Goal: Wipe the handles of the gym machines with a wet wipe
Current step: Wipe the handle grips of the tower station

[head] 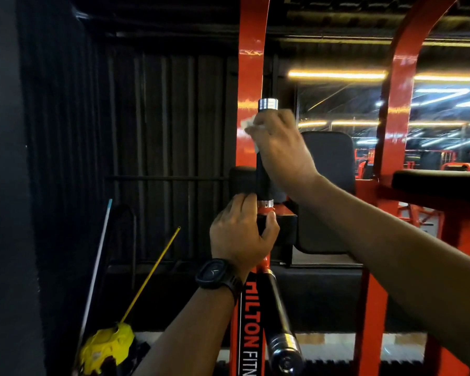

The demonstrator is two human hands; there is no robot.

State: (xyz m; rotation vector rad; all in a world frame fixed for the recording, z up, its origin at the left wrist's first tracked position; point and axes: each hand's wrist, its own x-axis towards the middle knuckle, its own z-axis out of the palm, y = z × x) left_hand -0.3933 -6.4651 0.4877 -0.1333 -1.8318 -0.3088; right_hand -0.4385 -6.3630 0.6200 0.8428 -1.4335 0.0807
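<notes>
An upright black handle point(263, 177) with a silver end cap point(267, 104) rises from the red machine frame point(251, 63). My right hand point(278, 143) is wrapped round the handle's upper part with a white wet wipe point(248, 126) pressed under its fingers. My left hand point(240, 234), wearing a black watch, grips the red bar just below the handle's lower silver collar. A second black handle point(278, 308) with a silver cap points toward me below.
Black padded rests point(327, 158) and an arm pad point(440, 183) sit right of the handle. A yellow mop head point(107, 346) and two leaning poles stand at lower left beside a dark wall point(8, 185). More red machines show in the lit room at right.
</notes>
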